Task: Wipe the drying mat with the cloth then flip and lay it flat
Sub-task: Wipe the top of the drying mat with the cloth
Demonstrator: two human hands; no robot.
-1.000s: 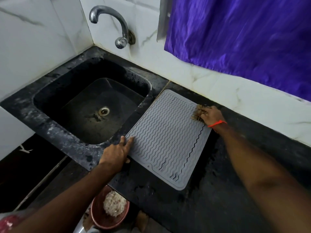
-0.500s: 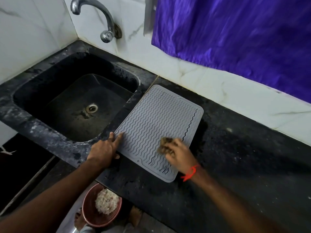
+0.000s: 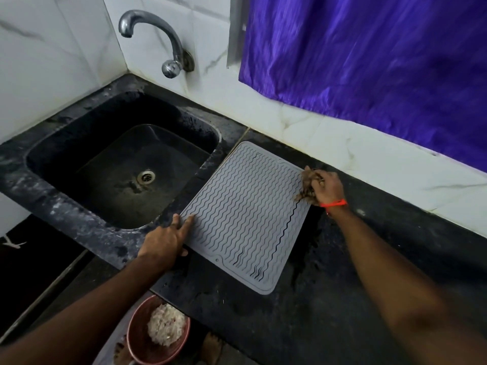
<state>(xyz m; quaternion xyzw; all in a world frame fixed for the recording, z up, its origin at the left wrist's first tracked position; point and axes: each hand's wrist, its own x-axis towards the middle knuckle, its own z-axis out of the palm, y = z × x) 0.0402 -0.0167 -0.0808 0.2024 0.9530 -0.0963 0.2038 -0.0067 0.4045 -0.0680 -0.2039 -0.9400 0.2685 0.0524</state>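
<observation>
A grey drying mat [image 3: 245,214] with wavy ridges lies flat on the black counter, just right of the sink. My left hand [image 3: 166,241] presses its near-left corner with the fingers spread on the mat's edge. My right hand [image 3: 328,189], with an orange band at the wrist, is closed on a crumpled brown cloth [image 3: 307,183] at the mat's far-right edge, near the wall.
A black sink [image 3: 123,164] with a metal drain sits to the left under a steel tap [image 3: 163,43]. A purple curtain [image 3: 369,61] hangs over the white tiled wall. A reddish bowl [image 3: 155,335] with white food stands on the floor below the counter's front edge.
My right hand swept the cloth from the mat's far-right edge to its near end, then back to the far-right edge. My left hand stayed on the near-left corner.
</observation>
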